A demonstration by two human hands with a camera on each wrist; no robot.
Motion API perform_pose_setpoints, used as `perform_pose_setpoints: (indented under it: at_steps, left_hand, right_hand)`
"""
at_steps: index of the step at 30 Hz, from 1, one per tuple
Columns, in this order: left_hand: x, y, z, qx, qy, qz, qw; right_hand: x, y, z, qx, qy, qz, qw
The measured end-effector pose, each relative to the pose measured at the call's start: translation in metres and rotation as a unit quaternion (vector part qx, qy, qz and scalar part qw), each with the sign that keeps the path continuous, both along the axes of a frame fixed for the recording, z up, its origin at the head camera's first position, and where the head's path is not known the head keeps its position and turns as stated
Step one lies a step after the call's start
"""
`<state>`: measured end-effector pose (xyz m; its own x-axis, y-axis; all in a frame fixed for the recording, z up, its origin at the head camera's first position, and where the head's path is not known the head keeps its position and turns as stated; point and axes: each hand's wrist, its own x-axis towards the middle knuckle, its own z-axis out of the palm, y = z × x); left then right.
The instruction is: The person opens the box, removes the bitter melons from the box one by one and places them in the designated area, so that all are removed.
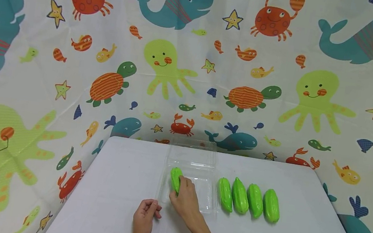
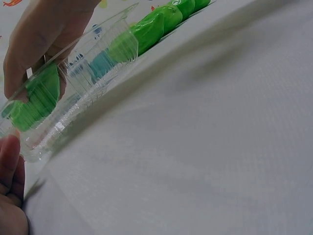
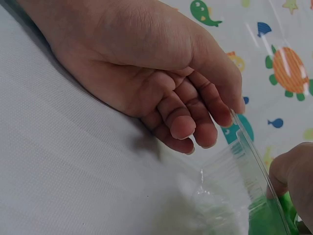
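Note:
A clear plastic box (image 1: 207, 207) stands on the white table, its lid hinged back towards the wall. My right hand (image 1: 188, 202) grips a green cucumber-like vegetable (image 1: 175, 176) inside the box, along its left side. Through the transparent wall, the left wrist view shows that vegetable (image 2: 43, 98) between the fingers of the right hand (image 2: 44, 34). At the near left corner of the box, my left hand (image 1: 145, 218) pinches the rim with thumb and index finger. The right wrist view shows the other fingers of this left hand (image 3: 161, 83) loosely curled below the rim.
Several similar green vegetables (image 1: 240, 196) lie in a row on the table (image 1: 313, 230), right of the box. The raised clear lid (image 1: 191, 157) reaches the table's back edge. Behind hangs a cloth (image 1: 173, 110) printed with sea animals.

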<state>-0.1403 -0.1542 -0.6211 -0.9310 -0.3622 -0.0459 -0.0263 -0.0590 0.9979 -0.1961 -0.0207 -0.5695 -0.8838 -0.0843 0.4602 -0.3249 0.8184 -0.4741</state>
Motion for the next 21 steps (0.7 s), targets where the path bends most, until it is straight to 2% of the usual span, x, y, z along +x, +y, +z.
perform_pose_setpoints:
  at_steps: [7, 14, 21]
  left_hand:
    - [0.0, 0.0, 0.0, -0.003, 0.0, 0.001, 1.0]
    - [0.001, 0.0, 0.0, -0.01, -0.005, 0.0, 0.9999]
    - [0.001, 0.0, 0.001, -0.016, -0.012, 0.001, 0.9998]
  right_hand:
    - [0.002, 0.003, -0.002, -0.001, -0.025, -0.006, 1.0]
    - [0.003, 0.008, 0.0, -0.004, -0.016, -0.007, 1.0]
    - [0.005, 0.013, 0.008, -0.012, 0.001, -0.008, 1.0]
